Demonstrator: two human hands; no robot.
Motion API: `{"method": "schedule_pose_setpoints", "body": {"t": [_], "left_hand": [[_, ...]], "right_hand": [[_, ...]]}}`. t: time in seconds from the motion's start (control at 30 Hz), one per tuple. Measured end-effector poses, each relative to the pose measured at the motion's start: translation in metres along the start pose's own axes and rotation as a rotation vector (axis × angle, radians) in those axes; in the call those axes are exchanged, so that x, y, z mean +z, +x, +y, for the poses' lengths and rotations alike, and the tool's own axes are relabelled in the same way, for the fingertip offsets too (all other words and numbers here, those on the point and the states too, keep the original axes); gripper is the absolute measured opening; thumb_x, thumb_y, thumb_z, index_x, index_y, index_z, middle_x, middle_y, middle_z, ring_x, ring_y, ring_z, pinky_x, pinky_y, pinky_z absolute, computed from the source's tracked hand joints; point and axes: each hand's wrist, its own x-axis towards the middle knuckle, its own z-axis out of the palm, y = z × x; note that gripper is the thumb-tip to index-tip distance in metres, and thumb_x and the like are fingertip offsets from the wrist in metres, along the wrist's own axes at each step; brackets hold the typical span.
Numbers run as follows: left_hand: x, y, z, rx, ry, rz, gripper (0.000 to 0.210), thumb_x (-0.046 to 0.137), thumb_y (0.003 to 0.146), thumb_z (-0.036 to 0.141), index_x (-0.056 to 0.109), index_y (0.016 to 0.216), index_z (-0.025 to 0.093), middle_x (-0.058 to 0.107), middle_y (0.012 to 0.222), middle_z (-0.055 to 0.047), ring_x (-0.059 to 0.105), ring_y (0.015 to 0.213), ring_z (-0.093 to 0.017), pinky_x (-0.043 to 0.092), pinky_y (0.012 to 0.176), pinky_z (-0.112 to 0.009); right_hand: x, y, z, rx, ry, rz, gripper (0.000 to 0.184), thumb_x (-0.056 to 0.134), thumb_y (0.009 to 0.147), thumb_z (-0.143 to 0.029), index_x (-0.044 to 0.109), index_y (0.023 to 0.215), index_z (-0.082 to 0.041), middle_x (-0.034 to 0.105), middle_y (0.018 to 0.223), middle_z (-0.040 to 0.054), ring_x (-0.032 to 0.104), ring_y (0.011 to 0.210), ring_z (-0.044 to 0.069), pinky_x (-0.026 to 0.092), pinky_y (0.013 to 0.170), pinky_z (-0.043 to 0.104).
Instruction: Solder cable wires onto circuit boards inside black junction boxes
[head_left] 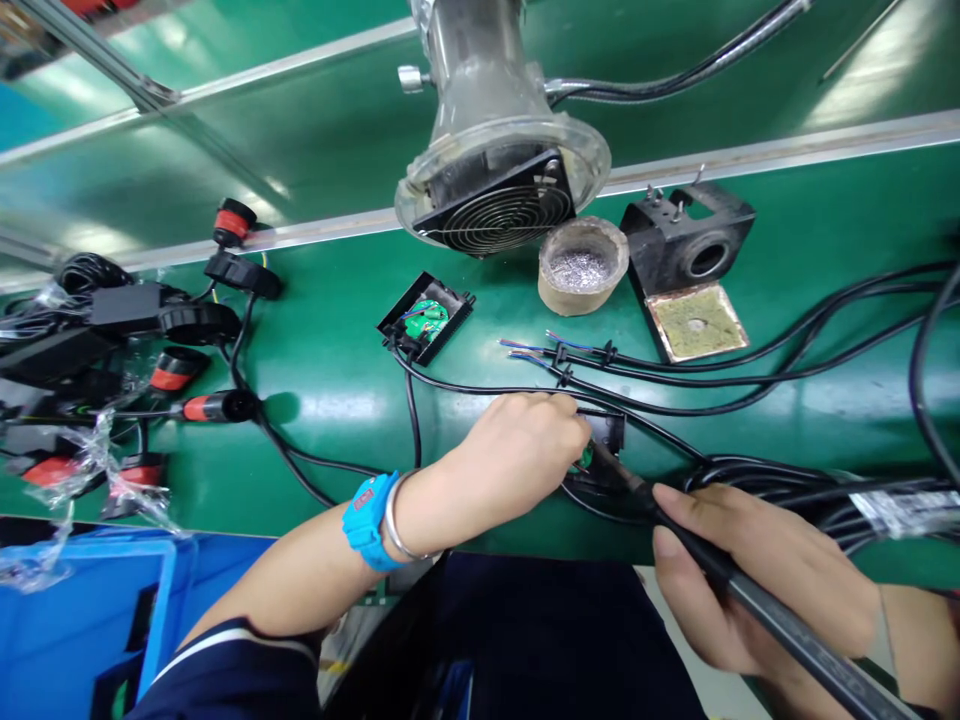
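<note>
My right hand (780, 570) grips a black soldering iron (705, 545), its tip pointing left into a small black housing (611, 432) with a green circuit board (582, 460). My left hand (521, 450), with a blue watch and a silver bangle at its wrist, is closed at the left side of that housing. Its fingertips are hidden behind the knuckles, so what they pinch does not show. Further up lies a second black housing (450, 335) with a round green board (427, 318) and a black cable attached.
A fume extractor hood (495, 205) hangs above the bench. Beside it stand a pot of shiny solder (581, 268) and an iron holder (686, 245) with a yellowish sponge (697, 322). Stripped cables (555, 352) lie mid-bench. Red-and-black connectors (214, 406) pile up left, near a blue bin (82, 600).
</note>
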Motion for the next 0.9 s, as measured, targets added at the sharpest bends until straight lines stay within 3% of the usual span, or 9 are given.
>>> {"method": "schedule_pose_setpoints", "body": {"t": [0.9], "left_hand": [[0.0027,-0.0013,-0.0025,0.017,-0.029,0.021,0.018,0.05,0.088,0.012,0.062,0.076,0.016,0.056,0.073,-0.001,0.055,0.063,-0.015,0.032,0.05,-0.029]], "right_hand": [[0.0028,-0.007,-0.0052,-0.119,-0.056,-0.036,0.017,0.064,0.073,-0.011,0.063,0.09,-0.011,0.058,0.069,0.0013,0.056,0.063,0.011,0.05,0.06,0.026]]}}
